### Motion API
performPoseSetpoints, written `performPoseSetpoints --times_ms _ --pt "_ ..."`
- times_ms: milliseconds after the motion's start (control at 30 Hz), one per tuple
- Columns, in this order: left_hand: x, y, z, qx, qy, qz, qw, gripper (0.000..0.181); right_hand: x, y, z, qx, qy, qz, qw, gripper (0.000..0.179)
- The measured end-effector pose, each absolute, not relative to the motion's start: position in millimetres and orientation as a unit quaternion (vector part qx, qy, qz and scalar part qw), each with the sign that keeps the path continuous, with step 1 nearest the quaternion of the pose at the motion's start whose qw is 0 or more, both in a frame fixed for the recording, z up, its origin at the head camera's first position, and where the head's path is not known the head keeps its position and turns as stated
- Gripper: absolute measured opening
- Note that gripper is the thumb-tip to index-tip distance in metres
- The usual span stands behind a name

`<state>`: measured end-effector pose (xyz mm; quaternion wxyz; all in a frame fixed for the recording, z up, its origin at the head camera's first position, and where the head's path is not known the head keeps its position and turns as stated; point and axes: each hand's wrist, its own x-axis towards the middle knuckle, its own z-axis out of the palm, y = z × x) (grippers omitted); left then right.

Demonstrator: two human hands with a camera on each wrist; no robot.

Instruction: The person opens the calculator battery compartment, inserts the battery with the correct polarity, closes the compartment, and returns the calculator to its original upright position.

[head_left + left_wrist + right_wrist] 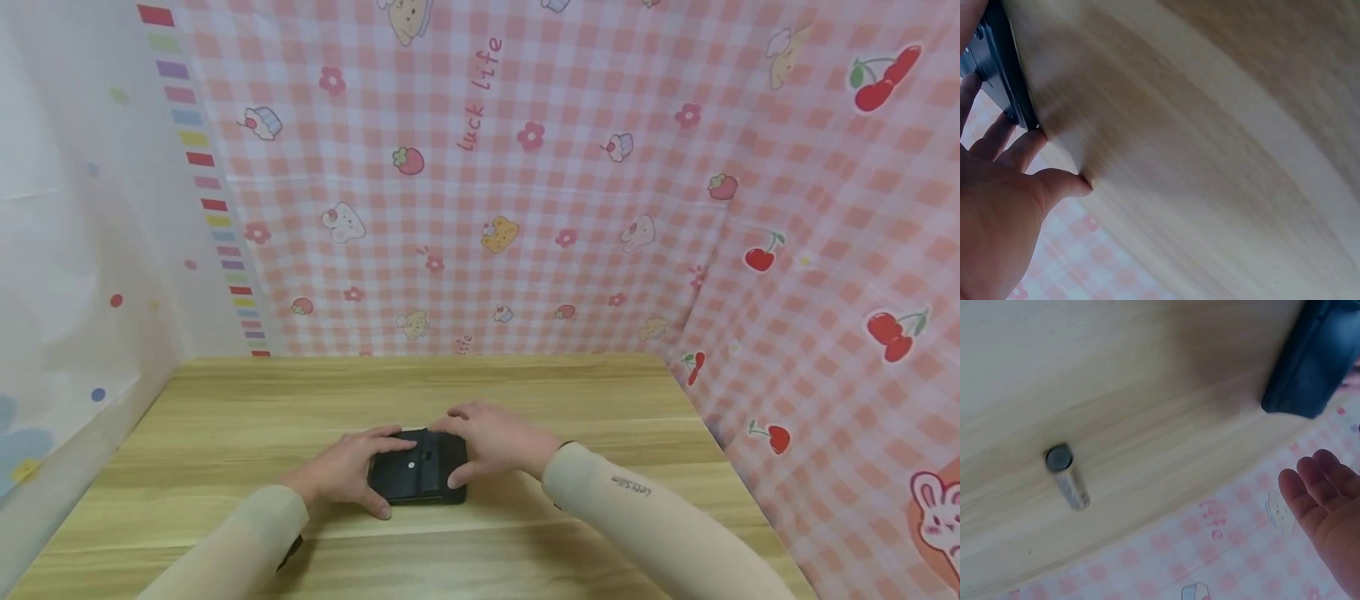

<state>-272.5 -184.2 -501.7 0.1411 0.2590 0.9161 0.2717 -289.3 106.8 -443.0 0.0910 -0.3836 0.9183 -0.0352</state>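
Note:
A flat black device (405,479) with a raised panel and a small white dot lies low over the wooden table, near the front middle. My left hand (341,471) grips its left end, fingers over the far side and thumb by the near corner; the left wrist view has these fingertips (1022,150) along the device's edge (1007,69). At the right end, my right hand (502,442) holds it between index finger and thumb. Its other fingers (1294,487) hang loose, apart from the device (1310,362). A small battery-like cylinder (1071,481) is on the table in the right wrist view; the head view does not show it.
The wood-grain table (247,417) reaches back to a pink checked cloth (450,275) that hangs behind. More printed cloth (832,275) closes off the right side, and a white cloth (82,233) hangs at the left.

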Motion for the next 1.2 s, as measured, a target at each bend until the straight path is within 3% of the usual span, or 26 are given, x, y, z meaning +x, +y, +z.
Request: performPoseSetpoints --times_ms 533,1200 --pt "-273.1 -184.4 -503.1 0.264 0.919 0.261 0.132 0.101 -293.9 90.7 -472.6 -0.395 0.908 -0.029 0.132 0.095" --pt "-276.5 -184.8 -502.8 0.266 0.914 0.269 0.143 0.102 -299.9 94.5 -476.6 -0.409 0.904 -0.046 0.117 0.077"
